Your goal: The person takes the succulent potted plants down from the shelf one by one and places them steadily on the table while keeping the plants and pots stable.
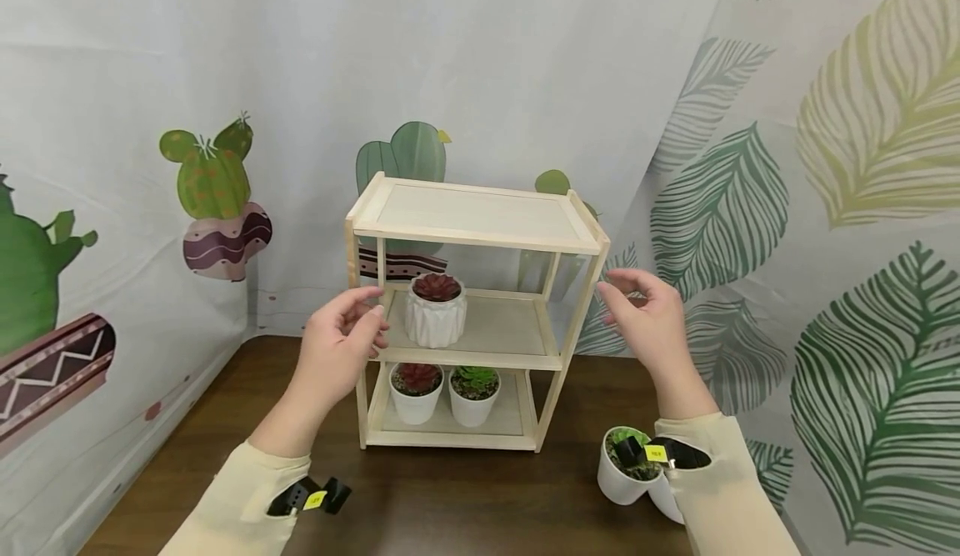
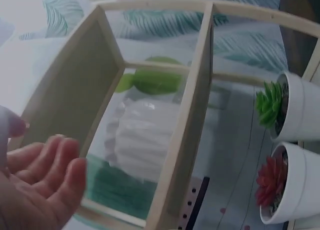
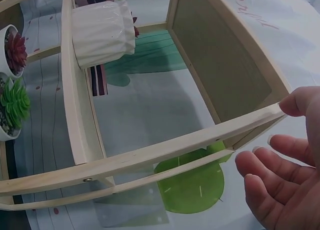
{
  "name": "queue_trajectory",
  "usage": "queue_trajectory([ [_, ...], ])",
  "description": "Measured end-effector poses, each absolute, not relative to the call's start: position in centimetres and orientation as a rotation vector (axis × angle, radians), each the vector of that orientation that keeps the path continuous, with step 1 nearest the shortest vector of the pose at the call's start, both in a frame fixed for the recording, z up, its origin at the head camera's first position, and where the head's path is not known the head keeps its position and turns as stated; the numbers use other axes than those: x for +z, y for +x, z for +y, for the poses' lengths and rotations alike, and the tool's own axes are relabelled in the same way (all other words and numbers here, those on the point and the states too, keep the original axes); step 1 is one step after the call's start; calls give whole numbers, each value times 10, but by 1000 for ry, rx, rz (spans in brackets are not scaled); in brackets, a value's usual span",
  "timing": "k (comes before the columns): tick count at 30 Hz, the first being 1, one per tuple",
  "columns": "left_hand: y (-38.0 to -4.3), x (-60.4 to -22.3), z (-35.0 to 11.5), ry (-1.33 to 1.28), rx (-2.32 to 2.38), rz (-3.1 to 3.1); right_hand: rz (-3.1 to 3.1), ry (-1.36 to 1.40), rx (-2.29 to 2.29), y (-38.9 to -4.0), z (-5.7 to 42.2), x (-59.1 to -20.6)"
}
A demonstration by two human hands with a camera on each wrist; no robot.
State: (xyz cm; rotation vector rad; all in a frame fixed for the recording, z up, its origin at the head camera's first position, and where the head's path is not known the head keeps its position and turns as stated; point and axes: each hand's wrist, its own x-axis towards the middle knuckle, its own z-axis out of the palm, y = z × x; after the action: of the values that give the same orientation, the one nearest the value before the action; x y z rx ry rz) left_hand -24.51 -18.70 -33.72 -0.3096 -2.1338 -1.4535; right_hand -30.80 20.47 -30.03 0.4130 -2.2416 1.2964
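Observation:
A pale wooden three-tier shelf (image 1: 480, 210) stands on the dark table. My left hand (image 1: 337, 343) is beside its left post at the middle tier, fingers loosely bent around nothing. Near the upper part of the right post is my right hand (image 1: 651, 318), also holding nothing; in the right wrist view its thumb (image 3: 300, 101) overlaps the top corner, and contact is unclear. On the middle tier, toward the left, sits a ribbed white pot (image 1: 437, 323) with a red succulent. The bottom tier bears a red succulent pot (image 1: 416, 404) and a green succulent pot (image 1: 474, 406), side by side.
At the right of the table (image 1: 555, 510), a white pot with a green plant (image 1: 624, 481) stands by my right sleeve. Another white pot (image 1: 666, 502) is partly hidden under that forearm. Patterned cloth (image 1: 480, 56) hangs behind and beside the table.

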Motion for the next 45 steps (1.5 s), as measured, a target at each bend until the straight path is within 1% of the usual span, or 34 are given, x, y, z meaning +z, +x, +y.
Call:
queue_trajectory([
  [8, -253, -328, -178, -236, -1401, -2382, -2274, 433, 1316, -312, 197, -294],
  [14, -265, -330, -171, -222, -1332, -2520, -2288, 433, 1316, -310, 193, -294],
  [21, -282, -337, -167, -206, -1459, -2546, -2280, 458, 1311, -311, 189, -297],
  [31, -301, -340, -158, -56, -1582, -2530, -2268, 466, 1332, -310, 188, -297],
  [39, -308, -338, -158, 44, -1676, -2554, -2271, 477, 1336, -311, 187, -299],
  [45, -314, -332, -156, 29, -1659, -2625, -2270, 481, 1334, -312, 189, -300],
])
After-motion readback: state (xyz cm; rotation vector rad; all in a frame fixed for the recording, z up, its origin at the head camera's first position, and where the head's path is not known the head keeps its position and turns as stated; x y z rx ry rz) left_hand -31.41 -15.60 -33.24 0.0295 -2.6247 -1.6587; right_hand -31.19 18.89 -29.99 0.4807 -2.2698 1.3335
